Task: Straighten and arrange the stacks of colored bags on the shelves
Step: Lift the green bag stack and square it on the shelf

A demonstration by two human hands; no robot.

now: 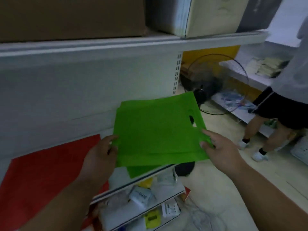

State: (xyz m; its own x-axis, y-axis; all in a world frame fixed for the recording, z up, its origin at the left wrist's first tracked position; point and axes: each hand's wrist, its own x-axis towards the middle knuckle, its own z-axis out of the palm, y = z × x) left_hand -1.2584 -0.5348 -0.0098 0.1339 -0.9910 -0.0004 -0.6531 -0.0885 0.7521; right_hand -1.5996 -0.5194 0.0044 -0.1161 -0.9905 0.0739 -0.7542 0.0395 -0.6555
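Wide white metal shelf (50, 90) fills the view, a flat red fabric bag stack (46, 169) lying on its left part, and beside that the stack of flat green non-woven bags (155, 130) with die-cut handle holes is held just above the shelf's front edge, tilted. Left hand (98, 157) grips the green stack's left edge, fingers (112, 139) curled round it, while the right hand (221, 150) pinches the near right corner between thumb and forefinger. Behind, right, a person in dark shorts (281, 107) stands by a black fan (216, 84).
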